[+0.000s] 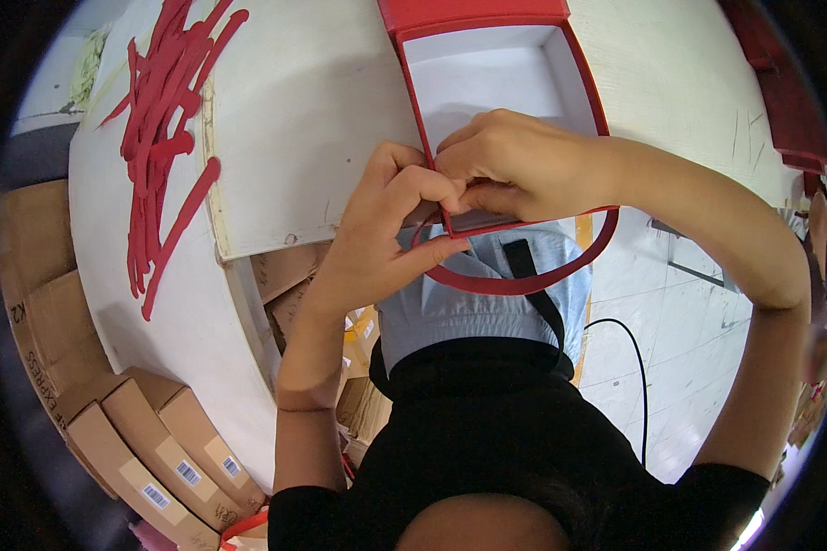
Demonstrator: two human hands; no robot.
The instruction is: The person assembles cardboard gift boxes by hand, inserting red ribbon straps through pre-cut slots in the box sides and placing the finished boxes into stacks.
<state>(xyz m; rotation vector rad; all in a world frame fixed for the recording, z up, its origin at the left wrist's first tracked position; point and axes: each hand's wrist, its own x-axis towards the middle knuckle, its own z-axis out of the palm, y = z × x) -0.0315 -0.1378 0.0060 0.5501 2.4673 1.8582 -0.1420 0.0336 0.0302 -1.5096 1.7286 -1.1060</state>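
An open red box with a white inside lies at the near edge of the table, its lid folded away at the far side. My left hand grips the near left corner, thumb low on the outer wall and bent fingers at the rim. Inside that corner, my right hand is closed in a pinch; its fingertips meet those of the left. Whatever the right fingers hold is hidden. A red ribbon hangs in a loop from the near side of the box, over my lap. Its left end disappears behind the corner.
A heap of red ribbon strips lies on the white tabletop to the left. Cardboard boxes stand low at the left, with more under the table. Red boxes sit at the far right. A black cable curves across the tiled floor.
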